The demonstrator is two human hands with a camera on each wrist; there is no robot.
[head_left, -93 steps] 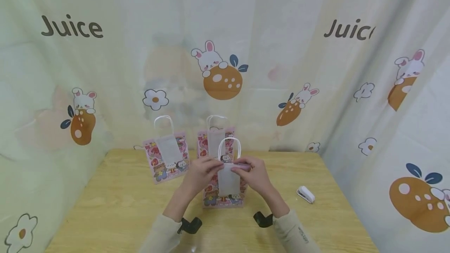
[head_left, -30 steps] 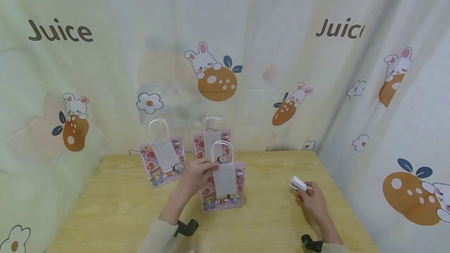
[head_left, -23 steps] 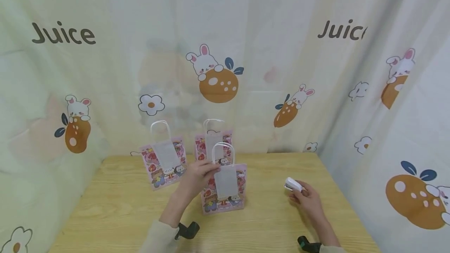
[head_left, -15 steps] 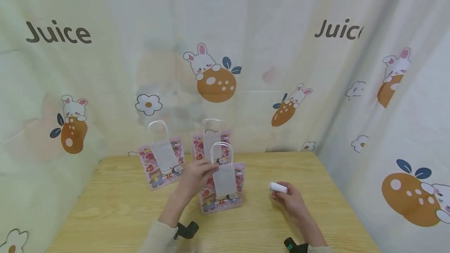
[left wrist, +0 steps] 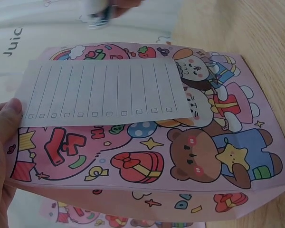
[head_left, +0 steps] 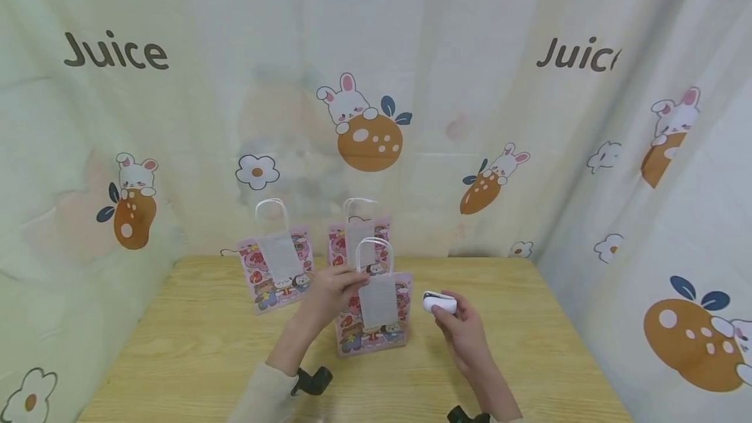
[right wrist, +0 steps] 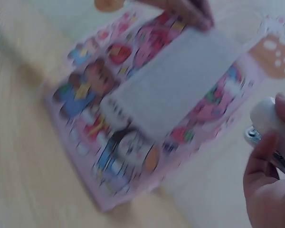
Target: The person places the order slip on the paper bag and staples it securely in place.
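Note:
A pink gift bag [head_left: 403, 318] with cartoon animals and white handles stands at the front middle of the table. A white checklist slip [left wrist: 104, 92] lies against its front near the top edge. My left hand [head_left: 330, 292] pinches the slip and the bag's rim together at the upper left corner. To the right of the bag, my right hand [head_left: 467, 335] holds a small white stapler [head_left: 439, 303] between thumb and fingers, raised above the table. The stapler's metal end shows in the right wrist view, apart from the bag.
Two similar bags stand behind: one gift bag at left [head_left: 264, 289] and another gift bag [head_left: 337, 243] partly hidden by the front one. Each has a white slip on its front. A printed curtain [head_left: 435, 83] hangs behind the wooden table [head_left: 194, 358].
My right hand left the bag's rim, took up the stapler from the table's right side and carried it left, close to the bag. The left hand stayed at the rim.

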